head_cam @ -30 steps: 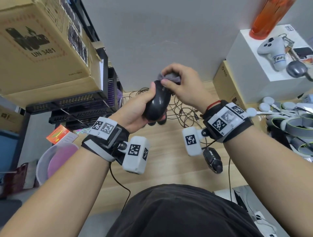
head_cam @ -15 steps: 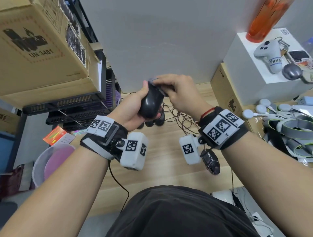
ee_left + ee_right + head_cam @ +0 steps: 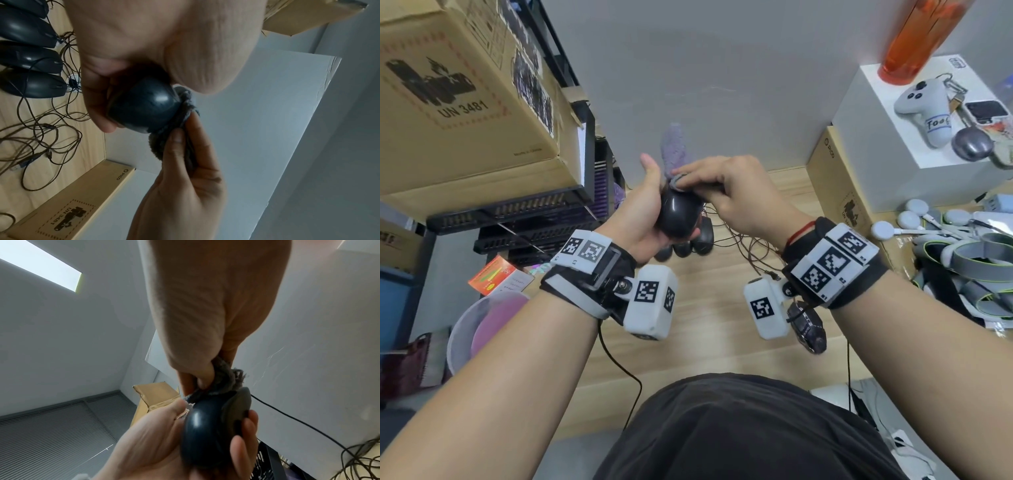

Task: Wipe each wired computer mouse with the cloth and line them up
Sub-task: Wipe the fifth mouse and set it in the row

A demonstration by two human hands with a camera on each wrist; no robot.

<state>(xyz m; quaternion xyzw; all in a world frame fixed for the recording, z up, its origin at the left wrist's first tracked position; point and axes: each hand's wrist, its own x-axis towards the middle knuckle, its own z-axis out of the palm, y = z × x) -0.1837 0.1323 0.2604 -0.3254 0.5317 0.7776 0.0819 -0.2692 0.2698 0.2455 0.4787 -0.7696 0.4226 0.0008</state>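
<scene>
Wiping is in hand: left hand (image 3: 640, 212) grips the black wired mouse (image 3: 678, 216) above the desk (image 3: 715, 308), right hand (image 3: 736, 195) pinches the grey cloth (image 3: 675, 154) against its front end; next, probably placement beside the lined-up mice (image 3: 30, 65).

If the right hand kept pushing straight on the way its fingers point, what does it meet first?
The right hand pinches the cloth against the front of the black mouse. Straight on, it likely meets the left hand gripping that mouse; depth is uncertain.
</scene>
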